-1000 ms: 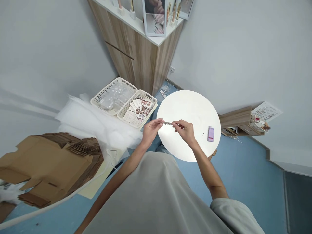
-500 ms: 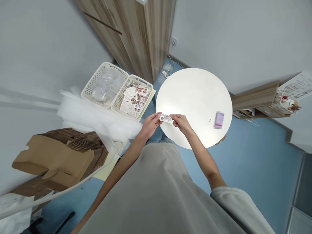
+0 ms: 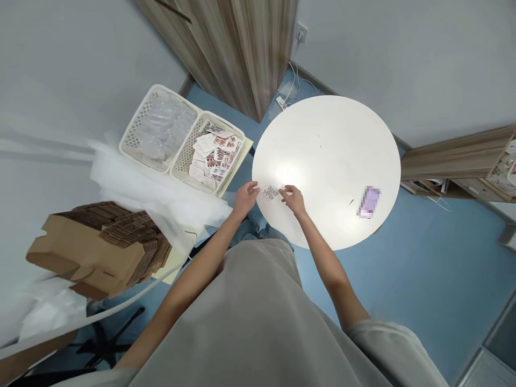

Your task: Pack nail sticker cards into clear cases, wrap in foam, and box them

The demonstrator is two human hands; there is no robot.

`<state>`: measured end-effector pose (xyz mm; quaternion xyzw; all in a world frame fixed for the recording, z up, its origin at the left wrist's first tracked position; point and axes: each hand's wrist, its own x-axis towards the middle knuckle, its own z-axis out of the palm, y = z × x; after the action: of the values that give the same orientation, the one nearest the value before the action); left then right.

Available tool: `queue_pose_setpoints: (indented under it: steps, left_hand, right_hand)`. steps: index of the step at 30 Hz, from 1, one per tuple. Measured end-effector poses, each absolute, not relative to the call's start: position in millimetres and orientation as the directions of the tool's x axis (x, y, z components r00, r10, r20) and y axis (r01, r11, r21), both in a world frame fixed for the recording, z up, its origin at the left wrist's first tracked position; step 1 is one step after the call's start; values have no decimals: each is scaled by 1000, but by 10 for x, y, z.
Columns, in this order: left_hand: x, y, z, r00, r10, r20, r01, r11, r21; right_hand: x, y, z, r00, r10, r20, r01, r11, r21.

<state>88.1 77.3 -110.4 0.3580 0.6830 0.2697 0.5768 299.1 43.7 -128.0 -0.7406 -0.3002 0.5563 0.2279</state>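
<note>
A small pale card point(image 3: 270, 192) with rows of greyish shapes lies on the near left part of the round white table point(image 3: 334, 145). Just left of it is my left hand point(image 3: 246, 198), fingers apart and holding nothing. On the other side my right hand point(image 3: 293, 199) has its fingers parted, their tips by the card's right edge; whether they touch it I cannot make out.
Left of the table, a white basket point(image 3: 195, 126) holds printed cards, and another basket point(image 3: 133, 121) holds clear plastic packs. White wrapping sheet point(image 3: 161, 199) and folded cardboard boxes point(image 3: 88, 252) lie nearer. A blurred purple item point(image 3: 370, 202) rests at the table's right.
Both hands have let go of the card, which now lies on the table. The hands have drawn slightly apart, and the view has shifted a little.
</note>
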Motion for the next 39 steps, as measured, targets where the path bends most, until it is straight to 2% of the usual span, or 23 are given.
queue_pose_setpoints:
  steps: [4, 10, 16, 23, 28, 34, 39]
  left_hand:
    - [776, 704, -1089, -134, 799, -587, 154, 602, 784]
    - [558, 537, -924, -204, 805, -557, 156, 589, 793]
    - [120, 684, -889, -276, 839, -469, 132, 517, 846]
    - [-688, 1096, -915, -372, 850, -374, -12, 398, 917]
    - [-1271, 1230, -940, -424, 827, -368, -125, 350, 929]
    - [-1648, 1241, -1009, -448, 790, -419, -242, 344, 907]
    - [-1782, 1202, -1020, -456, 762, -460, -322, 341, 883]
  right_hand:
    - [3148, 489, -1382, 207, 706, -677, 288, -706, -647]
    - [3113, 841, -1386, 104, 777, -621, 390, -607, -693]
    - [2588, 1432, -1319, 20, 859, -512, 489, -455, -744]
    - [1667, 2138, -1157, -64, 947, -316, 594, -218, -774]
    - [811, 2616, -1019, -192, 950, -245, 690, -47, -722]
    - [-266, 2892, -1041, -371, 870, -324, 772, 95, -628]
    - [-978, 2989, -1196, -340, 888, -310, 867, 168, -469]
